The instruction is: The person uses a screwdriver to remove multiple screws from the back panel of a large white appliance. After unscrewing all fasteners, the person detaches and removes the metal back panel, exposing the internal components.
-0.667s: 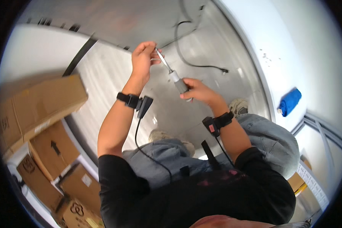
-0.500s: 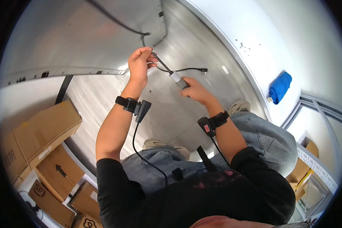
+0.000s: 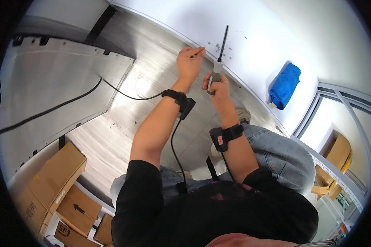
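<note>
My right hand (image 3: 219, 88) is closed round the grey handle of a screwdriver (image 3: 215, 74) with a long dark shaft. The tool points up and away, its tip over a white ledge (image 3: 251, 29). Beside it on the left, my left hand (image 3: 189, 66) has thumb and fingers pinched together; anything between them is too small to make out. Just right of those fingertips, several small screws (image 3: 217, 47) lie scattered on the ledge. Both wrists carry black strapped devices with thin cables.
A large metal panel (image 3: 66, 70) stands at the left, with a black cable (image 3: 57, 107) running across it. Cardboard boxes (image 3: 55, 177) are stacked at the lower left. A rolled blue cloth (image 3: 285, 85) rests on the ledge, near a grey metal frame (image 3: 311, 111) at the right.
The view has turned rightward, toward the ledge. Both hands have moved from in front of the metal panel to the ledge's edge; the screwdriver now points at the far side, clear of my left fingers.
</note>
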Demonstrator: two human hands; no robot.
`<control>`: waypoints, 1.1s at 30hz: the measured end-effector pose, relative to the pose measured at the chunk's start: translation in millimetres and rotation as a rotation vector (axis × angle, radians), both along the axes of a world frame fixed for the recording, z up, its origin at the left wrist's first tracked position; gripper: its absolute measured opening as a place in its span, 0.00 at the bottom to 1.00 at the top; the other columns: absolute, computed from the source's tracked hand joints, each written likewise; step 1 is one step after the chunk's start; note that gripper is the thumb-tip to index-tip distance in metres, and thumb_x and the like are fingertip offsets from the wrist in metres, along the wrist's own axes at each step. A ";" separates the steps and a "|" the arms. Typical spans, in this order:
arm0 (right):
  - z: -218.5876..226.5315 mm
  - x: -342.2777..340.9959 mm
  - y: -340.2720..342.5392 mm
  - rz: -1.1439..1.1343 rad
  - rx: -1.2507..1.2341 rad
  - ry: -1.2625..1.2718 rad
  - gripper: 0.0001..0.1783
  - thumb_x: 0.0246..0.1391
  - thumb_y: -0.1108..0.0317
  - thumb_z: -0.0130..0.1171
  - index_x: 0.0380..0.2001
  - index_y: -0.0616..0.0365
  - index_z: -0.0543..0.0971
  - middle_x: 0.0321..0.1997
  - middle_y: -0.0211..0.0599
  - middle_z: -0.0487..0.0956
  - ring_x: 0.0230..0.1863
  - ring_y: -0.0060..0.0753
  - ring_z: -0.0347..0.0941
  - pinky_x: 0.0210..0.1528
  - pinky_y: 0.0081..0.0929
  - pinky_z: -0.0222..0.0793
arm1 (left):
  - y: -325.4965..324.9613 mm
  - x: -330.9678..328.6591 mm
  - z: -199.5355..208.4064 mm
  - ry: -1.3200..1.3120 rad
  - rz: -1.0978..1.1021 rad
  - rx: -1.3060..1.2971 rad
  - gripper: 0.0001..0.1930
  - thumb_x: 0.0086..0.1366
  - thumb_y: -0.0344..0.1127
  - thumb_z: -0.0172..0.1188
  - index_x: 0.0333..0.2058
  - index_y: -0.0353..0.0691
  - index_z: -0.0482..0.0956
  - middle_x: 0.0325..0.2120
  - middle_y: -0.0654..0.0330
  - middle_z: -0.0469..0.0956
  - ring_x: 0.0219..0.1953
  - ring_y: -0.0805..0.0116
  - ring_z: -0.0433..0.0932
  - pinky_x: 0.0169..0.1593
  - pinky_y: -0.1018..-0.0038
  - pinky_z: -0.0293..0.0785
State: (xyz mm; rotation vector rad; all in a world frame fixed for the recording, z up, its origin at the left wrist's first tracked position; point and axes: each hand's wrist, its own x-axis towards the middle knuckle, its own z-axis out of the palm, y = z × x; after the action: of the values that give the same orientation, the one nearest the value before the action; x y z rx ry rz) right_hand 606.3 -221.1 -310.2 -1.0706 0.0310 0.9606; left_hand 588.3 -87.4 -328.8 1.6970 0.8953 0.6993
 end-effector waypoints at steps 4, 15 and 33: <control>-6.8 27.9 -0.6 -0.102 0.011 0.019 0.20 0.24 0.81 0.42 0.30 0.64 0.70 0.24 0.41 0.70 0.25 0.36 0.64 0.32 0.30 0.63 | -9.4 34.9 -41.0 0.080 0.055 0.268 0.08 0.51 0.33 0.66 0.33 0.47 0.85 0.23 0.63 0.71 0.32 0.68 0.68 0.37 0.75 0.66; -30.2 24.6 18.7 -0.064 -0.023 -0.021 0.20 0.25 0.81 0.43 0.30 0.63 0.71 0.24 0.40 0.71 0.25 0.35 0.65 0.31 0.29 0.64 | 9.1 41.4 -74.3 0.076 0.064 0.227 0.12 0.51 0.32 0.66 0.37 0.47 0.84 0.20 0.64 0.65 0.30 0.68 0.65 0.36 0.75 0.66; -28.5 -366.4 146.7 0.762 -0.367 -0.396 0.11 0.34 0.76 0.52 0.28 0.61 0.72 0.21 0.30 0.70 0.19 0.23 0.65 0.24 0.21 0.61 | 181.0 -476.3 -15.1 -0.162 0.031 -0.898 0.16 0.69 0.31 0.39 0.52 0.34 0.68 0.41 0.53 0.77 0.38 0.64 0.79 0.42 0.73 0.77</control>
State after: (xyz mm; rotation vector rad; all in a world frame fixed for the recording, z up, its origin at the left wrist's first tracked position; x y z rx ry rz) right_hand 239.9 -74.4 -338.6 -1.6493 -0.5830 1.4328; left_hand 112.0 93.7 -343.9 0.8168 0.9262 0.3503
